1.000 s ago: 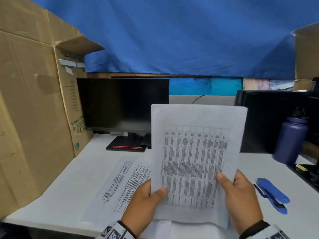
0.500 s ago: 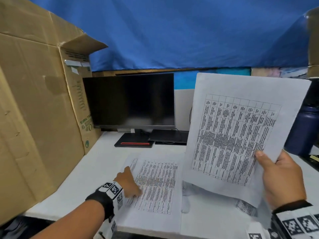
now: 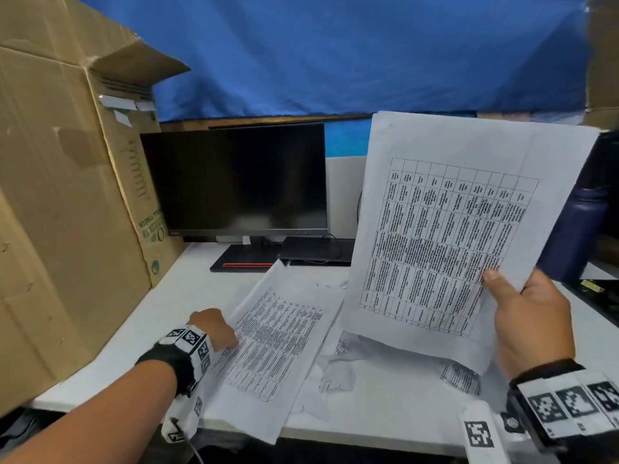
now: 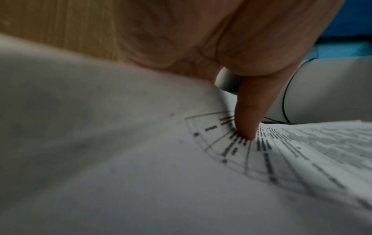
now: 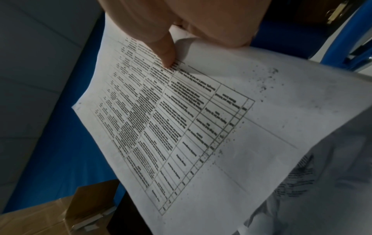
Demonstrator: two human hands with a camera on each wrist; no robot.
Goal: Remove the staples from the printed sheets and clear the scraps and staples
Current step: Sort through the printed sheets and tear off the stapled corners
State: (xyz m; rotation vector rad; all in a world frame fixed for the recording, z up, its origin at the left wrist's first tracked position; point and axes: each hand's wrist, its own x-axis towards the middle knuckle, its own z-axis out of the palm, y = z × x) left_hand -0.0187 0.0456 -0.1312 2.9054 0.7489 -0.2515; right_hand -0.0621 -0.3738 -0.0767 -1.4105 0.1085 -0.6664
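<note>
My right hand holds a printed sheet upright over the right of the table, thumb on the front and fingers behind. In the right wrist view the thumb pinches that sheet near its table grid. My left hand rests on the left edge of another printed sheet lying askew on the table. One straight finger presses its print. Crumpled paper scraps lie between the two sheets. No staple shows.
A large cardboard box walls the left side. A dark monitor stands at the back of the white table. A purple bottle is at the right, partly behind the held sheet. More crumpled paper lies under that sheet.
My left hand let go of the held sheet and dropped onto the sheet on the table. My right hand carried its sheet up and to the right.
</note>
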